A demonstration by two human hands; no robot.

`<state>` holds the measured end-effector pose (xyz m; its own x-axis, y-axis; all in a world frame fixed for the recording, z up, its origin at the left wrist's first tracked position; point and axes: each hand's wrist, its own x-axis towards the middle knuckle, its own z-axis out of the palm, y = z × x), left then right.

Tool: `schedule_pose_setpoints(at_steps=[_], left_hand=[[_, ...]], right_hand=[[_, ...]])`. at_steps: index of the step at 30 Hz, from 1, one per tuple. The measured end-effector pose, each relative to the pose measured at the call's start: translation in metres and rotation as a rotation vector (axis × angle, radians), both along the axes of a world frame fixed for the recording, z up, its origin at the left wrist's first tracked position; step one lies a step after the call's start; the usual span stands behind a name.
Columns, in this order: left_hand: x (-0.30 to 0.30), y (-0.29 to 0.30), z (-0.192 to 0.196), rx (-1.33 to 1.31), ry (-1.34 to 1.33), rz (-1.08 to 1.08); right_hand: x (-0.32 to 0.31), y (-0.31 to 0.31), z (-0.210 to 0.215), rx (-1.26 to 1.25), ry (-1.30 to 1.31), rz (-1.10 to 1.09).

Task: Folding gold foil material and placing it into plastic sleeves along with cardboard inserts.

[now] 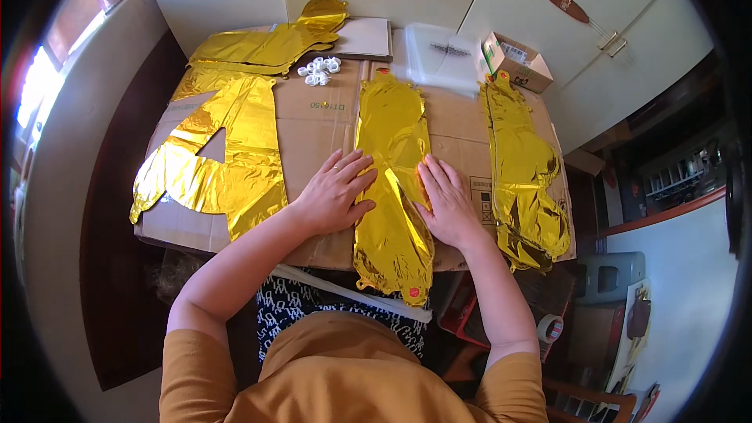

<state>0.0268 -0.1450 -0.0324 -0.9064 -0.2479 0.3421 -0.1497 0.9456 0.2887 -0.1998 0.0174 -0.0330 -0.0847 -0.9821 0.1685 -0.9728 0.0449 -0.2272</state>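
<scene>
**Both hands flat on the middle gold foil balloon**

A long, deflated gold foil balloon [392,180] lies lengthwise down the middle of the cardboard-covered counter [313,121], its lower end hanging over the near edge. The left hand [335,192] rests on its left side with the grip released, fingers spread and palm down. The right hand [446,200] presses its right side the same way, open and flat, grasping nothing. Another gold balloon [523,172] lies along the right edge, and a larger one [223,157] toward the left edge. A heap of small white rings [319,70] and a small cardboard box [517,61] sit near the far edge.
</scene>
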Motion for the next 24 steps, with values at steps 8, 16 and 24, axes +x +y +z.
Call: schedule_pose_setpoints(at_steps=[8, 16, 24], left_hand=[[0.001, -0.002, 0.003, 0.025, -0.034, -0.020], [0.001, -0.011, 0.004, -0.004, -0.045, -0.058], [0.002, -0.011, 0.004, 0.000, -0.030, -0.053]], right_hand=[[0.001, 0.000, 0.002, 0.013, 0.001, -0.007], [-0.006, -0.001, 0.010, -0.075, -0.246, -0.018], [0.076, 0.024, 0.039, -0.194, -0.094, 0.221]])
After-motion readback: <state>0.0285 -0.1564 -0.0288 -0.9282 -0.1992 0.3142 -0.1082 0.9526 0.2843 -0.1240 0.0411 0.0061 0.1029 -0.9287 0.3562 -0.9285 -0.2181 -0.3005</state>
